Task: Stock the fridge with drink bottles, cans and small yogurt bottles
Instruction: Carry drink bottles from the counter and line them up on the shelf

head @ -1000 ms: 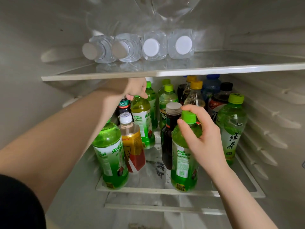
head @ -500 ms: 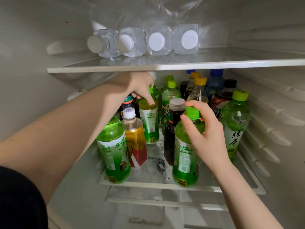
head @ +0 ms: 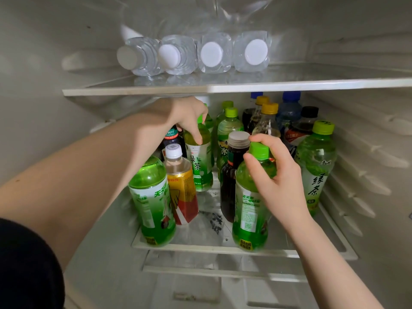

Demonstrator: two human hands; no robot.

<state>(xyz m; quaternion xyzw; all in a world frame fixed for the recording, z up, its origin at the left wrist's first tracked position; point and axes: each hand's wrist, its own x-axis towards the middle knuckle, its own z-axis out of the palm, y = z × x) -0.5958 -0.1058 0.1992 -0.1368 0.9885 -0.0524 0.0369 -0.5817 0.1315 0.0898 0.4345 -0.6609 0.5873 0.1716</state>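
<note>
White fridge walls enclose a lower shelf (head: 200,247) crowded with upright bottles. The upper shelf (head: 245,86) sits low over their caps at 12 o'clock, and on it four water bottles (head: 211,54) lie with caps outward. Bare glass shows only down the middle, toward 6 o'clock. The right hand (head: 276,175) grips a green bottle (head: 249,210) round its neck at 5 o'clock, at the front rim, long axis near upright, cap up. The left hand (head: 189,117) curls over the top of a green tea bottle (head: 199,161) at 11 o'clock, also upright, thumb on its shoulder, behind a yellow-labelled bottle (head: 182,186).
</note>
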